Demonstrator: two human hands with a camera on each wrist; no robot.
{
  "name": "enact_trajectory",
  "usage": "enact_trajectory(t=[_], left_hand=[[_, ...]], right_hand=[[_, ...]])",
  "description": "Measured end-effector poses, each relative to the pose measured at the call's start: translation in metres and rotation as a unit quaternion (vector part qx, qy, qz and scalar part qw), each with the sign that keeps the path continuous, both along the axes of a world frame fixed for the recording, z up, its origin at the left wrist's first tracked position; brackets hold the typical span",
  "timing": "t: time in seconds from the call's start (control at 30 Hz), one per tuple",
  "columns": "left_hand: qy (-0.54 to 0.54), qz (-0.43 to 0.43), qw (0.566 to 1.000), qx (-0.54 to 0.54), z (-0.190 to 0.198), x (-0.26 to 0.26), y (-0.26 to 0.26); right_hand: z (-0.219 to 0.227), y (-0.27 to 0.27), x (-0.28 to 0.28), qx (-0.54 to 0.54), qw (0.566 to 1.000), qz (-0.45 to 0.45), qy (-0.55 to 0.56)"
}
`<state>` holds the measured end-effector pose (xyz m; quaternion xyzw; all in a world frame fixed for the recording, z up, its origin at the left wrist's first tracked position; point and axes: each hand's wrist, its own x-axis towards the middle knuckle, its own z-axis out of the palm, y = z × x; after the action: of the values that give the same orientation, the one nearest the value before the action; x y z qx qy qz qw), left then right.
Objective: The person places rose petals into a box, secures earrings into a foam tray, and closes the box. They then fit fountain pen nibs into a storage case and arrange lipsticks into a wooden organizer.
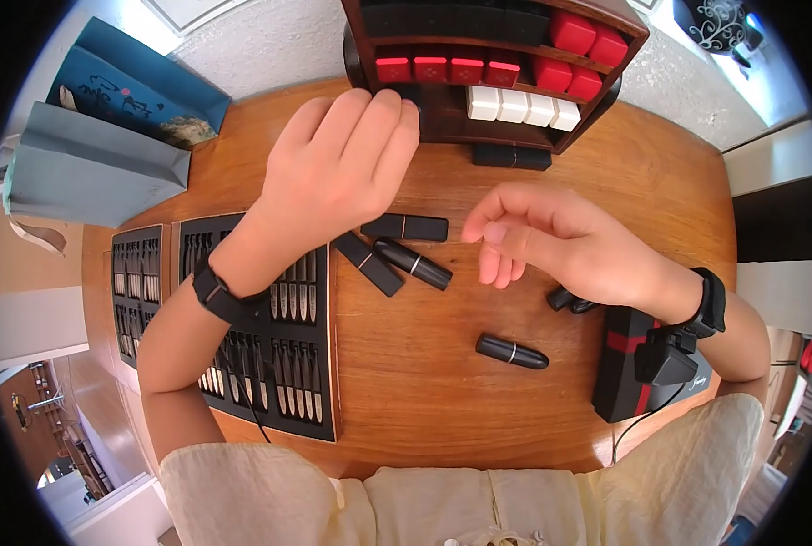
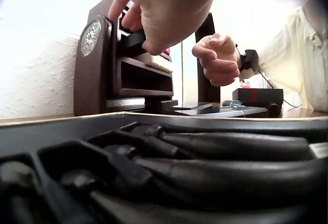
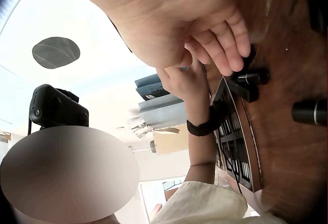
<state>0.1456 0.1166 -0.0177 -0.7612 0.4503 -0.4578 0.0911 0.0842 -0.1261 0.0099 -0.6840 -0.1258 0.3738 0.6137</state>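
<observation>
My left hand reaches to the lower left part of a dark wooden shelf. In the left wrist view its thumb and fingers pinch a small black box at the shelf's opening. My right hand hovers over the table, fingers loosely bent and holding nothing. Between the hands lie two black boxes, one crosswise and one slanted, with a black lipstick tube beside them. Another lipstick tube lies nearer the body.
Red boxes and white boxes fill parts of the shelf; a black box lies at its foot. Black trays of slim tools cover the left side. Blue paper bags stand behind them. A black box with red ribbon sits at right.
</observation>
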Motion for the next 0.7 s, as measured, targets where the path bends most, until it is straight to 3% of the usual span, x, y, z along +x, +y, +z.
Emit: enact_trajectory(t=[0.37, 0.47, 0.53, 0.57, 0.6, 0.67, 0.7], left_hand=[[-0.041, 0.042, 0.998, 0.020, -0.009, 0.011, -0.008], [-0.043, 0.053, 0.997, 0.025, -0.009, 0.011, -0.007], [-0.043, 0.056, 0.997, 0.025, -0.008, 0.011, -0.005], [-0.039, 0.061, 0.997, 0.037, -0.007, 0.011, -0.004], [-0.035, 0.066, 0.996, 0.048, -0.006, 0.011, -0.003], [-0.058, 0.047, 0.997, 0.022, -0.012, 0.019, -0.003], [-0.082, 0.032, 0.996, 0.000, -0.014, 0.022, -0.003]], right_hand=[[-0.005, -0.006, 0.005, 0.007, 1.000, -0.003, 0.002], [-0.007, -0.011, 0.008, -0.036, 0.999, -0.012, -0.023], [-0.009, -0.018, 0.016, -0.144, 0.982, -0.023, -0.121], [-0.011, -0.022, 0.022, -0.206, 0.953, -0.008, -0.221], [-0.010, -0.023, 0.027, -0.207, 0.953, -0.009, -0.220], [-0.006, -0.028, 0.030, -0.314, 0.897, 0.039, -0.309], [-0.006, -0.030, 0.028, -0.316, 0.896, 0.038, -0.309]])
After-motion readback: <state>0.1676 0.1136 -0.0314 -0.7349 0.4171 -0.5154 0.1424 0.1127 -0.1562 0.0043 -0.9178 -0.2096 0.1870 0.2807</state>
